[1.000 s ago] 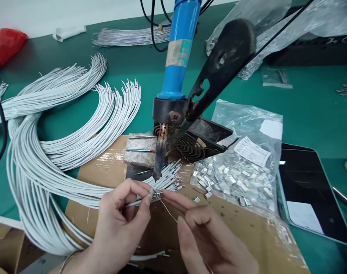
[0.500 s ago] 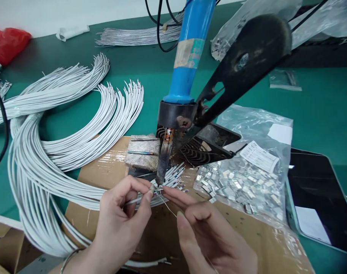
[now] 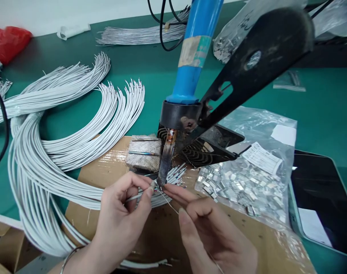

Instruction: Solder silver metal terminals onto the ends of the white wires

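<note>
My left hand (image 3: 120, 219) pinches the stripped end of a white cable (image 3: 133, 198) between thumb and forefinger, just under the tip of a blue-handled soldering iron (image 3: 169, 160) fixed in a black stand (image 3: 247, 68). My right hand (image 3: 210, 232) pinches a thin solder wire (image 3: 167, 202) and brings its end up to the same tip. Cable end, solder wire and iron tip meet above a cardboard box (image 3: 105, 171).
Curved bundles of white cables (image 3: 62, 140) lie left on the green table (image 3: 318, 110). A clear bag of small metal parts (image 3: 241, 186) sits right of the iron, a dark tablet (image 3: 321, 198) beyond it. A block with pins (image 3: 143, 152) sits behind the tip.
Both hands have moved slightly up toward the iron tip, and the cable end and solder wire now touch it. The view has shifted a little closer.
</note>
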`<state>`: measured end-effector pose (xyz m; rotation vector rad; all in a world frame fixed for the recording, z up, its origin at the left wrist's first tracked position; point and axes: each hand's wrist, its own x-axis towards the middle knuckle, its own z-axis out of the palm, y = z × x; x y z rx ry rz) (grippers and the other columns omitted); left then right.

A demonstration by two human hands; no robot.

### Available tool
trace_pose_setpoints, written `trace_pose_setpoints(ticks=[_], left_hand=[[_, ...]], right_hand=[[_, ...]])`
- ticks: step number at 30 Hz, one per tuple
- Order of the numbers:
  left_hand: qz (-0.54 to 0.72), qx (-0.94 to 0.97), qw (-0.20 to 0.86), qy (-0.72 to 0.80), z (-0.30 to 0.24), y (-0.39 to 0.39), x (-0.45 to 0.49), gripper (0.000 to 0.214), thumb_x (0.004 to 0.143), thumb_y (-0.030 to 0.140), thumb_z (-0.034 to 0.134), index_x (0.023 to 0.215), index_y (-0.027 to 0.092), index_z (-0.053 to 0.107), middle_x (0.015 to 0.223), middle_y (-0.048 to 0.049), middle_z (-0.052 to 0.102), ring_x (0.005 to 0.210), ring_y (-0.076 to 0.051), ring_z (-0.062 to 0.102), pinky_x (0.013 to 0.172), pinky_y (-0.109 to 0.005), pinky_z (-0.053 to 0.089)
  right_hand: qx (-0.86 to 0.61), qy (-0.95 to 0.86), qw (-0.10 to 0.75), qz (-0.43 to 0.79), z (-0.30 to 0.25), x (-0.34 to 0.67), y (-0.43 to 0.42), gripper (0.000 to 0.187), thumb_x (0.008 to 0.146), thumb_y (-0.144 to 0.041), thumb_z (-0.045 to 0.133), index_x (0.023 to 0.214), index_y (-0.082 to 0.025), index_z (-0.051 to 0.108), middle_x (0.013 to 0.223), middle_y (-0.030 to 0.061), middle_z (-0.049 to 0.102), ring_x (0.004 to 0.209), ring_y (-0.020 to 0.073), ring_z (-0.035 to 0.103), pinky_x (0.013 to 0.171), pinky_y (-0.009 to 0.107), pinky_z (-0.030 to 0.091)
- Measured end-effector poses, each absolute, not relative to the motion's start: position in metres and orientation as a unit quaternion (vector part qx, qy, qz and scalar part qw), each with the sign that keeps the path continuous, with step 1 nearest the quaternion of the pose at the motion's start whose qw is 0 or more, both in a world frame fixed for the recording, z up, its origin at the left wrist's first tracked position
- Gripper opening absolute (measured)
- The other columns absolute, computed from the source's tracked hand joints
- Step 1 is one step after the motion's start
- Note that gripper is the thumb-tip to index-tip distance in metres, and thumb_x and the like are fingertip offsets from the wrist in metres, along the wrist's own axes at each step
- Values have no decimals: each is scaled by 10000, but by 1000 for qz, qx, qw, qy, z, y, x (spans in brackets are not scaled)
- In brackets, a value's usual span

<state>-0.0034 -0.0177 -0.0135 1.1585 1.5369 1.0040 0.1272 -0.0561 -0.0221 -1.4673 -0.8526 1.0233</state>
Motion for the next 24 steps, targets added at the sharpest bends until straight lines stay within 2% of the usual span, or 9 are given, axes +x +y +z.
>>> trace_pose_setpoints(ticks=[5, 12, 17, 24], left_hand=[[414, 468, 464, 628, -11, -15, -3, 168, 908, 220, 713, 756, 158, 678, 836, -18, 707, 506, -43, 379, 470, -175, 264], [415, 467, 471, 622, -6, -10, 1, 165, 910, 195, 699, 753, 156, 664, 898, -47, 755, 512, -48, 387, 472, -182, 266], [414, 465, 477, 620, -4, -11, 1, 158, 904, 193, 709, 756, 161, 662, 884, -46, 764, 495, -48, 357, 459, -192, 241], [426, 462, 468, 621, -4, -11, 0, 138, 902, 180, 709, 769, 169, 675, 890, -36, 762, 516, -54, 415, 475, -182, 293]], right_hand=[[-619, -373, 551, 417, -23, 129, -54, 259, 990, -213, 643, 745, -239, 565, 1160, 37, 845, 1087, 183, 802, 911, 219, 572], [-617, -371, 556, 415, -23, 128, -53, 256, 989, -203, 642, 749, -237, 561, 1204, 25, 836, 1095, 177, 801, 907, 202, 578], [-614, -366, 568, 407, -23, 128, -54, 268, 1010, -211, 642, 752, -232, 569, 1194, 60, 836, 1095, 201, 803, 938, 247, 583], [-616, -374, 567, 399, -20, 128, -52, 261, 999, -235, 647, 751, -245, 567, 1173, 11, 842, 1068, 161, 801, 898, 205, 578]])
